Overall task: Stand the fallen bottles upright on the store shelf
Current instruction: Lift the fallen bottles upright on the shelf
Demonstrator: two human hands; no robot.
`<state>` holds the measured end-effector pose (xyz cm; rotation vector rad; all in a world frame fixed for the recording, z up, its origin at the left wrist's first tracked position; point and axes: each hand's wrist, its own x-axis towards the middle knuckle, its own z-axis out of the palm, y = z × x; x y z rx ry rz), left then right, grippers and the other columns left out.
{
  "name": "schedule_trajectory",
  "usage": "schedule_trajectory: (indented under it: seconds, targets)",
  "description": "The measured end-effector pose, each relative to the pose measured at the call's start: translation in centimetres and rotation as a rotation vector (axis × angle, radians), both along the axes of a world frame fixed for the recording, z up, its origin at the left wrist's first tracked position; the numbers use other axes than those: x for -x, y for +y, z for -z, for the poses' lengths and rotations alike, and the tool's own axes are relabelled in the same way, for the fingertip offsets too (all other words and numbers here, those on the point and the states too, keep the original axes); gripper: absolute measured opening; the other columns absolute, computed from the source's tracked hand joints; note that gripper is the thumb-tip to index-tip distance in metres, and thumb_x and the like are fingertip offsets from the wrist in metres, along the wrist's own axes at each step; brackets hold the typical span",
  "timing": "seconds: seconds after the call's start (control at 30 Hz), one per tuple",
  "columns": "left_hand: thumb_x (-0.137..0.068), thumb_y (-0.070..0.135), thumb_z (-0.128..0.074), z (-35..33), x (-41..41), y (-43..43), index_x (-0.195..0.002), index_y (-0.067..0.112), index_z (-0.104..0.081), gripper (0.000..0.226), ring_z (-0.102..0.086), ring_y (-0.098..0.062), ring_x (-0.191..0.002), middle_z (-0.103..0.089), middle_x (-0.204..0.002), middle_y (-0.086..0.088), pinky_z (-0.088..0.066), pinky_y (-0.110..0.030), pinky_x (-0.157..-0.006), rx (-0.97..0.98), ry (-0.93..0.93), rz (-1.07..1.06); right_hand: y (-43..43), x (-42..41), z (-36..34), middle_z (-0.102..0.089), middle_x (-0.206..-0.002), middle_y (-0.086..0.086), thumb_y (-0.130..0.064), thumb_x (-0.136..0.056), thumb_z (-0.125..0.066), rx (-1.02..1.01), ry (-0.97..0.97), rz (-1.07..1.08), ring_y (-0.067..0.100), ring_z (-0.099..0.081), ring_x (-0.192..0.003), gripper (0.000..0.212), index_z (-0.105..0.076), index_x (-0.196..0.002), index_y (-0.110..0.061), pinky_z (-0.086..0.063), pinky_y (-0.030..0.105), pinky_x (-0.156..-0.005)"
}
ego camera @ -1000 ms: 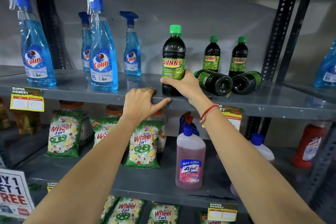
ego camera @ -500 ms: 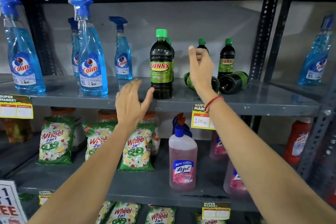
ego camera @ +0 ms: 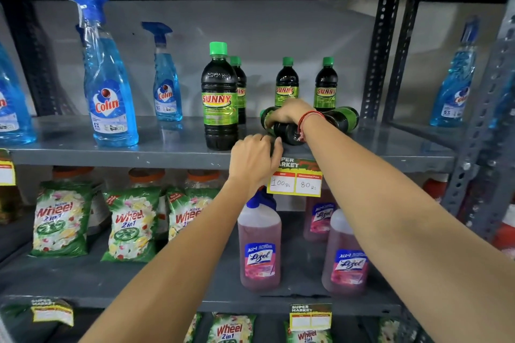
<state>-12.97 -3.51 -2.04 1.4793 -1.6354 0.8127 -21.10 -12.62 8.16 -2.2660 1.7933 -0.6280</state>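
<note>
Gripping a fallen dark bottle (ego camera: pixel 287 131) from above, the right hand (ego camera: pixel 289 114) has come down since half a second ago, when it hung open in the air above the toppled pair; now its fingers wrap the green-labelled middle of the bottle, closed around it. The left hand (ego camera: pixel 255 160) has shifted too — from a spread palm at 9 o'clock of the upright front bottle (ego camera: pixel 220 97) to the shelf edge (ego camera: pixel 111 157), loosely curled with fingertips just at the fallen bottle's base; whether it actually has hold of anything cannot be told. This bottle lies on its side on the grey shelf, long axis running from 10 o'clock at the cap end to 4 o'clock at the round base, which faces the camera. A second fallen bottle (ego camera: pixel 344 118) lies at 3 o'clock of the right hand, partly hidden by the wrist — its green label toward 2 o'clock, its cap out of sight. Three more bottles stand upright behind, at 12 o'clock. Below the edge hangs a yellow price tag (ego camera: pixel 295 182).
</note>
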Motion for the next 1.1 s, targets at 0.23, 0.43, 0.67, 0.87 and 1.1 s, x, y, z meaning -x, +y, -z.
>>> schedule_trajectory:
  seconds: [0.23, 0.43, 0.67, 0.87, 1.1]
  targets:
    - [-0.092, 0.039, -0.033, 0.4, -0.1, 0.0, -0.048, 0.011, -0.056, 0.057, -0.052, -0.027, -0.038, -0.054, -0.042, -0.006, -0.022, -0.023, -0.045, 0.043, -0.083, -0.07, -0.4, 1.6, 0.8, -0.062, -0.107, 0.01, -0.043, -0.067, -0.078, 0.084, -0.515, -0.07, 0.026, -0.062, -0.094, 0.063, -0.06, -0.114, -0.005, -0.05, 0.029, -0.076]
    - [-0.093, 0.042, -0.029, 0.5, -0.1, -0.1, -0.056, 0.011, -0.064, 0.06, -0.057, -0.026, -0.044, -0.059, -0.047, -0.006, -0.021, -0.024, -0.047, 0.038, -0.098, -0.09, 0.6, 1.5, 2.2, -0.049, -0.124, 0.011, -0.031, -0.057, -0.088, 0.2, -0.859, -0.084, 0.022, -0.047, -0.116, 0.087, -0.043, -0.127, -0.003, -0.04, 0.031, -0.101]
    - [-0.094, 0.046, -0.02, 0.6, 0.0, 0.1, -0.065, 0.011, -0.067, 0.065, -0.058, -0.024, -0.048, -0.063, -0.054, -0.005, -0.026, -0.025, -0.047, 0.012, -0.089, -0.08, 0.9, 2.6, 0.7, -0.04, -0.138, 0.015, -0.035, -0.066, -0.085, 0.205, -0.715, -0.147, 0.028, -0.04, -0.128, 0.097, -0.031, -0.14, -0.005, -0.034, 0.035, -0.106]
    - [-0.094, 0.049, -0.014, 0.7, -0.1, -0.1, -0.074, 0.013, -0.069, 0.069, -0.062, -0.024, -0.058, -0.068, -0.066, -0.003, -0.036, -0.029, -0.049, -0.035, -0.083, -0.103, 1.2, 4.0, -4.1, -0.036, -0.149, 0.013, -0.03, -0.083, -0.065, 0.276, -0.833, -0.258, 0.024, -0.041, -0.132, 0.078, -0.026, -0.147, -0.009, -0.034, 0.029, -0.102]
    - [-0.094, 0.048, -0.016, 0.6, 0.0, -0.1, -0.071, 0.012, -0.068, 0.067, -0.062, -0.024, -0.056, -0.068, -0.063, -0.004, -0.034, -0.027, -0.049, -0.033, -0.088, -0.116, 1.1, 4.2, -6.3, -0.044, -0.143, 0.012, -0.024, -0.075, -0.078, 0.221, -0.495, -0.297, 0.027, -0.043, -0.13, 0.086, -0.03, -0.145, -0.008, -0.037, 0.036, -0.107]
